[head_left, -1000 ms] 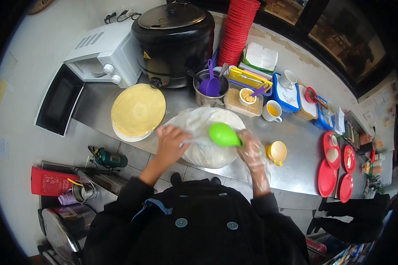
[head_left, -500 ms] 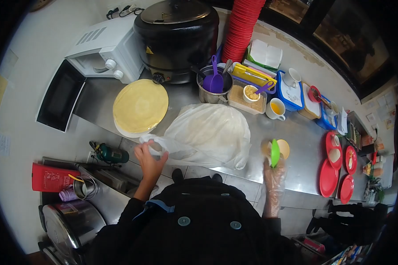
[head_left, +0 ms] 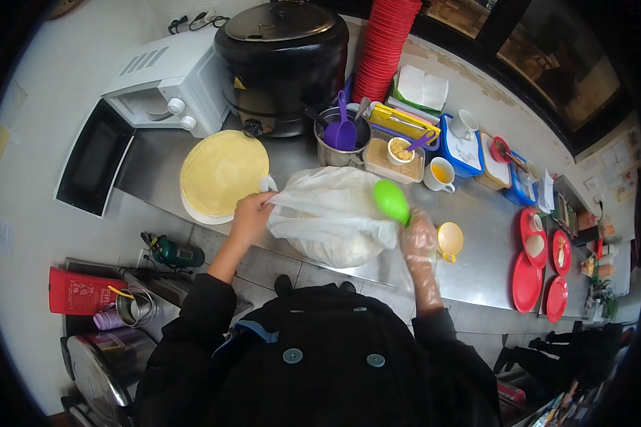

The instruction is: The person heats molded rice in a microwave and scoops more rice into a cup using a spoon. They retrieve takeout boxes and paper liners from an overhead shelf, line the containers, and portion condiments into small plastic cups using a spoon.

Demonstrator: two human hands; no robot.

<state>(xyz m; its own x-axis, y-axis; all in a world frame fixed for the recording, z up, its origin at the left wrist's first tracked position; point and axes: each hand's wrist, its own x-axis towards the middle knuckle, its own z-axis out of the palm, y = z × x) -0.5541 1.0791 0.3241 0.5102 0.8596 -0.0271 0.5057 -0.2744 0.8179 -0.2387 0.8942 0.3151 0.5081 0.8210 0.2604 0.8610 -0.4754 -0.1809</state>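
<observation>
My left hand [head_left: 254, 211] pinches the edge of a translucent white plastic bag [head_left: 320, 213], pulling it taut to the left. The bag covers a pale, bulky mass on the steel counter. My right hand [head_left: 419, 238], in a clear plastic glove, grips a bright green scoop [head_left: 391, 201] over the bag's right side, rounded back facing up. The scoop's contents, if any, are hidden. A small yellow cup [head_left: 449, 238] stands just right of that hand. Left of the bag, a stack of flat round yellow crepes [head_left: 219, 174] rests on a white plate.
A white microwave [head_left: 164, 92] with its door open and a large black pot [head_left: 281, 71] stand at the back. A steel pot [head_left: 327, 153] holds purple utensils. Cups and tubs line the wall; red plates [head_left: 528, 282] lie at right. A person stands farther right.
My right hand has moved left and up from beside the yellow cup, bringing the green scoop over the bag. The left hand has risen slightly, stretching the bag edge upward.
</observation>
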